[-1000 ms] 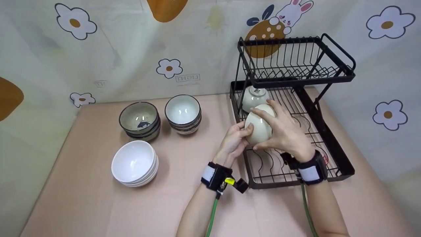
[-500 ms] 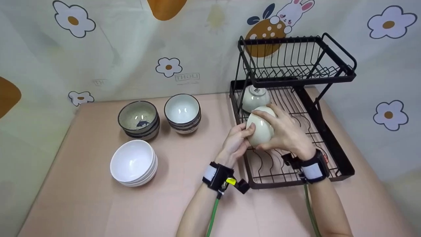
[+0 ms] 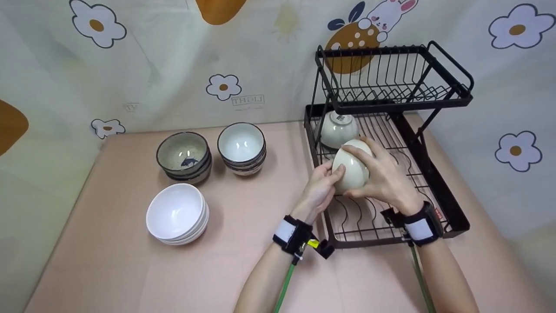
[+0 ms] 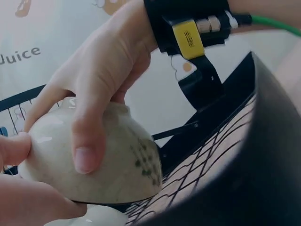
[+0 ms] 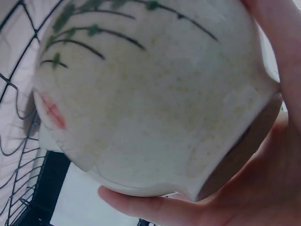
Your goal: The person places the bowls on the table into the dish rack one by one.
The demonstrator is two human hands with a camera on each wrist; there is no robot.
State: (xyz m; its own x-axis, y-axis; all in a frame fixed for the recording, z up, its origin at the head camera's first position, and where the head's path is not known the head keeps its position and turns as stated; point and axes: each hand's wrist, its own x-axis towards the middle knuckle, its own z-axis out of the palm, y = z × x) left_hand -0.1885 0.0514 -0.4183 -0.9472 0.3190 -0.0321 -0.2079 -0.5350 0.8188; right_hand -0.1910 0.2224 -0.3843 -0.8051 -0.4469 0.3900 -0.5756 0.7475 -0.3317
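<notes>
A pale glazed bowl (image 3: 352,174) is held on its side between both hands, above the lower tier of the black dish rack (image 3: 360,241). My left hand (image 3: 318,191) grips it from the left, thumb across its outer wall; some fingers are hidden behind it. From the right, my right hand (image 3: 388,180) holds it with spread, curved fingers and the thumb. In the right wrist view the bowl (image 5: 155,108) shows green leaf sprigs and a red mark. Just behind it, a similar bowl (image 3: 338,130) stands upside down on the lower tier.
Left on the pink table (image 3: 243,265) stand a stack of white bowls (image 3: 176,215), a stack of grey-green bowls (image 3: 182,154) and a stack of dark-rimmed light bowls (image 3: 241,145). The rack's upper tier (image 3: 395,98) overhangs the lower tier's back. A patterned curtain (image 3: 165,65) hangs behind.
Both hands, with the bowl between them, have shifted slightly to the right over the rack. Their hold on it looks the same, and the other bowls have stayed put.
</notes>
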